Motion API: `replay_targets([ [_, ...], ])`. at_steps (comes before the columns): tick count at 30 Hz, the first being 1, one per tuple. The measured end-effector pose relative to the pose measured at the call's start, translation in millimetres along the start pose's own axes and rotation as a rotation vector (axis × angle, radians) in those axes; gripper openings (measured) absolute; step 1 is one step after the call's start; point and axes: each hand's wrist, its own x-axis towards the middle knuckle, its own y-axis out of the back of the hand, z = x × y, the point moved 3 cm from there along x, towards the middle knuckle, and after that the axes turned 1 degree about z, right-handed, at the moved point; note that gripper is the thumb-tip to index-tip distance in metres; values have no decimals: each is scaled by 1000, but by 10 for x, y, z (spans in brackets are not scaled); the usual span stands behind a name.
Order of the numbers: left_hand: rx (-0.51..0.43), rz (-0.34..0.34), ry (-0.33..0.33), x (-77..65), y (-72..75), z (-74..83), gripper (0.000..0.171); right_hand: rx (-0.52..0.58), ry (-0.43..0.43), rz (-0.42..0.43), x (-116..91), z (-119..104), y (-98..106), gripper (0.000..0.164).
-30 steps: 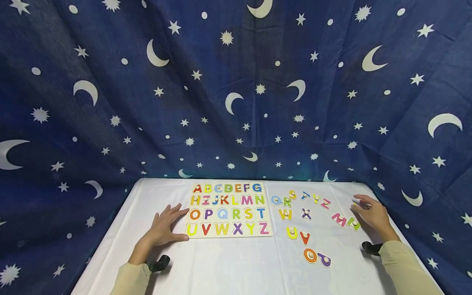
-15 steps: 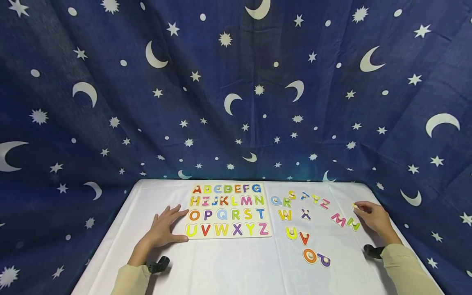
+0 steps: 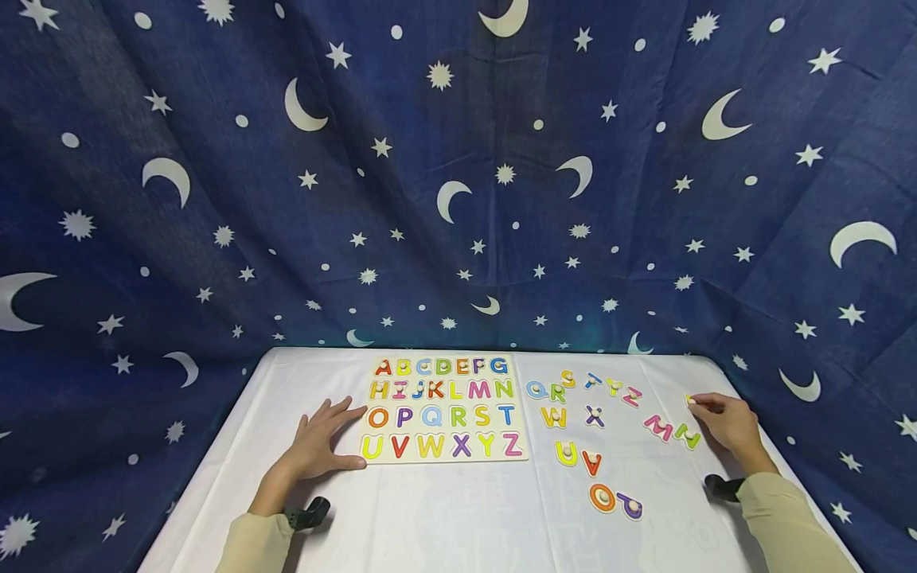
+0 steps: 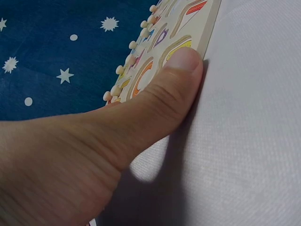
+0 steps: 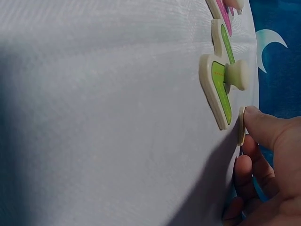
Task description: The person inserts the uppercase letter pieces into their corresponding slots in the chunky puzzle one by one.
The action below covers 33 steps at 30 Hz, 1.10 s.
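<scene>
Alphabet board [image 3: 520, 426] lies left of centre on a white-covered table [image 3: 458, 525], its far edge close to the back edge by the blue curtain [image 3: 401, 199], with a broad stretch of cloth before its near edge. A narrow strip of cloth separates it from loose letters on its right, where the orange O [image 3: 602, 498] and purple P [image 3: 630, 506] lie nearest the front. At the board's left side, the left hand [image 3: 321, 438] is spread wide, its thumb on the near corner beside the yellow U recess. Near the table's right edge, the right hand [image 3: 729, 423] has a narrow pinch on a small yellow piece [image 3: 690, 399], its letter unreadable, just beyond the green N [image 3: 688, 434].
</scene>
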Motion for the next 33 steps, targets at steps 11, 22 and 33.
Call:
replay_targets([
  [11, -8, -8, -4, 1, 0, 19, 98, 12, -40, 49, -38, -37, 10, 27],
  [22, 4, -4, 0, 1, 15, 15, 99, 42, 103, 2, 57, -599, -50, 31],
  [33, -4, -8, -4, 2, -5, 3, 98, 152, 198, -32, 51, -1349, -301, 31],
])
